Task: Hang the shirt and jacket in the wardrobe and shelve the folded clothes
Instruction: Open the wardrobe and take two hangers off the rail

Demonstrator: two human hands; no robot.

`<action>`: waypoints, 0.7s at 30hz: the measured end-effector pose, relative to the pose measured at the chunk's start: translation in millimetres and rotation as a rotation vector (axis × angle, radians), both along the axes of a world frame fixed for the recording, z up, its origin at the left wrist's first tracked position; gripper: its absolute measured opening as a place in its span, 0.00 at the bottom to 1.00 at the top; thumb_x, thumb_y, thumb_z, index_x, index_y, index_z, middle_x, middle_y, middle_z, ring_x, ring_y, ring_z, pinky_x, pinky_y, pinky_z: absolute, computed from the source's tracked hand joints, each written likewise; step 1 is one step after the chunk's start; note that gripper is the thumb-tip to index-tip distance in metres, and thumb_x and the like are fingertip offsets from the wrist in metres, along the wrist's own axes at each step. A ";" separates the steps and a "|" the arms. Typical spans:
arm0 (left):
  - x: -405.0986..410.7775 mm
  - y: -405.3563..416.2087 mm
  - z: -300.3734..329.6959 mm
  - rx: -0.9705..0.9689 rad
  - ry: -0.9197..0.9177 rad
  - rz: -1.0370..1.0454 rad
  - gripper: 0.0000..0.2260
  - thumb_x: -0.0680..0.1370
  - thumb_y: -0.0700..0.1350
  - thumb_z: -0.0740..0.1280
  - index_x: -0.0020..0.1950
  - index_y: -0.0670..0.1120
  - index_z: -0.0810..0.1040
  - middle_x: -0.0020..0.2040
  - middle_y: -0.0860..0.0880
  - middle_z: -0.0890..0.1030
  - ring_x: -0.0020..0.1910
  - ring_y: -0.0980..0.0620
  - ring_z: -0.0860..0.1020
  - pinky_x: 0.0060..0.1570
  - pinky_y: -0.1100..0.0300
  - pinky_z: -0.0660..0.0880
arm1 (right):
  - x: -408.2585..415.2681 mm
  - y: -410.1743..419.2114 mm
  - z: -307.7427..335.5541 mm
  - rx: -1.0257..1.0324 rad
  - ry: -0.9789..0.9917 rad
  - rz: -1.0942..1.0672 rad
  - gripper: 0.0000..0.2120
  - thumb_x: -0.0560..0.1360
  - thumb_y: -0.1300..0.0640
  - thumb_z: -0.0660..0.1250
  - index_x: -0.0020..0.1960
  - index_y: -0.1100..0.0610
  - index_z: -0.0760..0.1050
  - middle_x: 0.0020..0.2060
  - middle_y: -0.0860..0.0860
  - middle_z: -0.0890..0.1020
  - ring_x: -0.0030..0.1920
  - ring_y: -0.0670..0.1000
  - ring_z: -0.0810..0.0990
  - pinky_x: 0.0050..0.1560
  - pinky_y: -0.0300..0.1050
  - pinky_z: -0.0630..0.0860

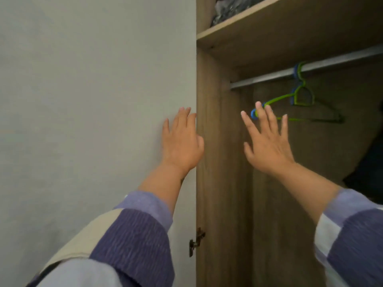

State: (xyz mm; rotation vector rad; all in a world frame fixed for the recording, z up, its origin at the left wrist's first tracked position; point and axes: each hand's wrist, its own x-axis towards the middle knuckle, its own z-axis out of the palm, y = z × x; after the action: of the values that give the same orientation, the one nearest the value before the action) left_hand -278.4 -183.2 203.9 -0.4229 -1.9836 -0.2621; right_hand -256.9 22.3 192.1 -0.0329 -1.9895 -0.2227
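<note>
The left hand [181, 141] is lying flat against the grey door [93, 100], fingers straight, at its edge, holding nothing. The right hand [267, 141] is reaching into the wardrobe [223, 162] with fingers spread and empty, its fingertips in front of the near end of the green and blue hangers [298, 100]; contact is unclear. The hangers are hanging on the rail [331, 59]. Dark folded clothes [230, 9] are lying on the shelf [269, 19] above.

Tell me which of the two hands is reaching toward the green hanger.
The right hand: its spread fingers are up at the green hanger. The left hand is at the grey door's edge.
</note>
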 end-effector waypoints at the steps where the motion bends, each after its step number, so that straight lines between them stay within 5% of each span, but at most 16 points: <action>1: -6.8 15.5 4.3 0.047 -0.018 -0.094 0.24 0.77 0.44 0.57 0.74 0.45 0.60 0.76 0.48 0.58 0.76 0.50 0.55 0.74 0.47 0.52 | 1.6 15.8 6.2 -0.059 0.020 -0.019 0.38 0.73 0.50 0.64 0.78 0.50 0.49 0.77 0.56 0.46 0.77 0.58 0.44 0.72 0.65 0.43; 5: -34.7 75.4 21.8 0.206 -0.078 -0.390 0.21 0.78 0.43 0.58 0.72 0.44 0.64 0.72 0.46 0.66 0.71 0.47 0.65 0.70 0.52 0.63 | -1.0 68.4 20.0 -0.243 0.018 -0.094 0.35 0.76 0.53 0.60 0.78 0.52 0.46 0.77 0.53 0.48 0.77 0.55 0.42 0.74 0.63 0.41; 9: -58.5 132.3 42.9 0.323 -0.271 -0.621 0.20 0.81 0.46 0.57 0.73 0.42 0.63 0.72 0.43 0.68 0.70 0.46 0.67 0.67 0.58 0.62 | -18.3 102.3 35.5 -0.321 -0.030 -0.088 0.33 0.75 0.59 0.60 0.77 0.54 0.50 0.76 0.50 0.55 0.77 0.52 0.45 0.74 0.64 0.41; 13: -85.9 175.7 63.2 0.736 -0.560 -0.934 0.19 0.82 0.51 0.54 0.70 0.44 0.67 0.69 0.44 0.72 0.66 0.46 0.71 0.67 0.53 0.66 | -45.1 119.3 42.1 -0.264 -0.187 -0.077 0.37 0.73 0.60 0.62 0.77 0.51 0.48 0.77 0.46 0.50 0.77 0.48 0.42 0.73 0.64 0.38; 18: -99.2 196.1 75.9 0.936 -0.869 -1.211 0.18 0.83 0.53 0.52 0.68 0.46 0.68 0.52 0.48 0.80 0.42 0.52 0.76 0.43 0.59 0.71 | -72.4 132.6 34.6 -0.248 -0.215 -0.031 0.34 0.73 0.60 0.62 0.76 0.50 0.54 0.75 0.47 0.60 0.77 0.48 0.52 0.73 0.64 0.37; 21: -101.8 208.2 80.3 0.892 -0.969 -1.275 0.17 0.82 0.51 0.54 0.64 0.44 0.71 0.44 0.48 0.79 0.35 0.54 0.75 0.37 0.60 0.71 | -75.3 141.9 29.3 -0.256 -0.164 -0.048 0.32 0.72 0.60 0.62 0.74 0.49 0.58 0.72 0.50 0.63 0.73 0.52 0.60 0.75 0.56 0.49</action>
State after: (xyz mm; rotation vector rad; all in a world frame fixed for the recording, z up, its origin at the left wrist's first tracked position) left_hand -380.2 24.9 284.1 -1.0102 -1.8578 -2.3834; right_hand -332.1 164.2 221.4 -0.2336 -2.1714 -0.0003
